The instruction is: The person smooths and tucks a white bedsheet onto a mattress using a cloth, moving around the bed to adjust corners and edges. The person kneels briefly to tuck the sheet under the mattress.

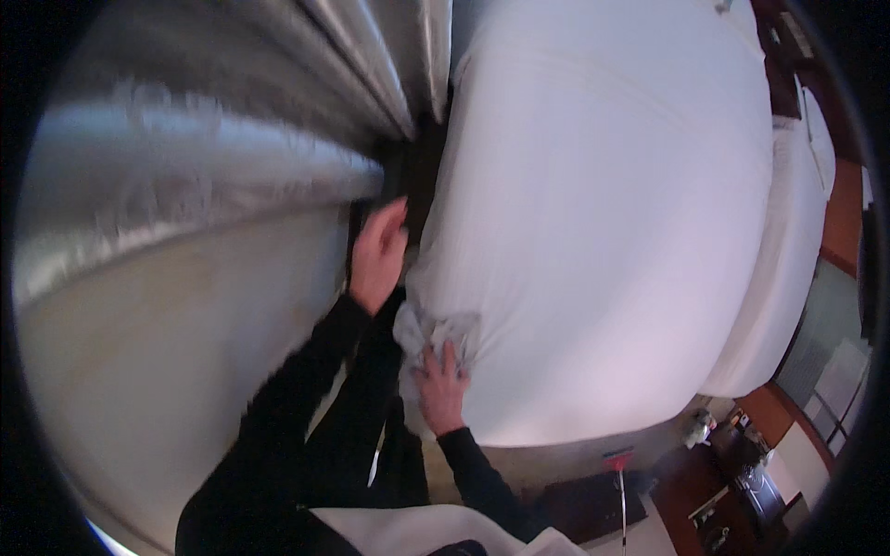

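A mattress under a smooth white sheet point(591, 229) fills the middle and right of the view. My right hand point(443, 393) rests on its near left corner, fingers spread over a crumpled bunch of sheet point(455, 330); whether they pinch the cloth is hidden. Over the dark gap between bed and wall hangs my left hand point(379, 257), blurred, its fingers loosely bent and apart with nothing visible in them. Both arms wear black sleeves.
Grey shiny curtains point(208, 160) and a pale wall point(174, 361) close in on the left. Beyond the mattress stands another white-covered bed point(793, 243). A red-headed floor tool with a pale handle point(622, 493) is at the lower right, near a dark cluttered desk point(758, 493).
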`<action>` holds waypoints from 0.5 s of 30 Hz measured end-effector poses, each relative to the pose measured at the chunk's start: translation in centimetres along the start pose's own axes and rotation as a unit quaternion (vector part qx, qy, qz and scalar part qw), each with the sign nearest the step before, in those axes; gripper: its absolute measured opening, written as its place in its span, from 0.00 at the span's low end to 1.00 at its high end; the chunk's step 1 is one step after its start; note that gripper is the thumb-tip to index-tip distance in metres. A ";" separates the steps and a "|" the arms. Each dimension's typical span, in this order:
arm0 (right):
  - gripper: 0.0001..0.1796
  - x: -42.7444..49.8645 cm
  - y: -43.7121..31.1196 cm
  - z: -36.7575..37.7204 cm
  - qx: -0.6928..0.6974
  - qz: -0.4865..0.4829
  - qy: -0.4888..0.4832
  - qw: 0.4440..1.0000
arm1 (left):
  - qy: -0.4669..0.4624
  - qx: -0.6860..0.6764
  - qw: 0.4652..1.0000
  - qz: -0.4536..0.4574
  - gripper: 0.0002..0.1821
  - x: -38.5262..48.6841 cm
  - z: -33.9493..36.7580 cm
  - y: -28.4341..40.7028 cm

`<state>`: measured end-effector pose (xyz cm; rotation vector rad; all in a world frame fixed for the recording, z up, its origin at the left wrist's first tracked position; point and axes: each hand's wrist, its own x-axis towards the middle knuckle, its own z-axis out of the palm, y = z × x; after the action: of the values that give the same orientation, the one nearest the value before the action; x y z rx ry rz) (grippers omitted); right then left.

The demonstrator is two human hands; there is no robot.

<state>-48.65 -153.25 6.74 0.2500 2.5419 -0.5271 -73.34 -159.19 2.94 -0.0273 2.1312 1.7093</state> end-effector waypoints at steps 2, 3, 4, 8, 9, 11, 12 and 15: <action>0.16 -7.2 -1.1 2.2 0.090 0.025 -0.156 0.983 | -0.013 0.058 0.991 0.121 0.22 3.9 1.9 0.8; 0.18 -9.9 -1.1 2.7 0.173 0.052 -0.221 0.958 | -0.008 0.108 0.976 0.189 0.22 6.2 3.1 1.2; 0.20 -11.8 -0.8 2.9 0.252 0.070 -0.298 0.918 | -0.014 0.154 0.962 0.226 0.23 8.2 4.4 1.5; 0.26 -13.9 3.2 -2.0 0.533 0.140 -0.269 0.790 | 0.009 0.185 0.921 0.342 0.36 10.4 8.1 -1.3; 0.30 -13.3 4.2 -4.5 0.576 0.158 -0.271 0.755 | 0.016 0.179 0.917 0.356 0.39 9.5 8.5 -2.8; 0.33 -10.6 6.0 -10.5 0.432 -0.006 -0.118 0.894 | -0.042 0.163 0.962 0.215 0.45 3.6 8.1 -7.1; 0.34 -8.5 6.8 -13.4 0.400 -0.069 -0.035 0.913 | -0.069 0.148 0.979 0.122 0.44 -0.6 7.5 -9.5; 0.34 0.8 8.4 -19.6 0.145 -0.191 0.165 0.957 | -0.181 0.060 0.969 -0.156 0.35 -13.2 3.6 -16.2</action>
<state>-56.05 -137.46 19.02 -0.0623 2.8454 -1.0913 -55.91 -162.92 -8.46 -0.0142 1.8417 1.2906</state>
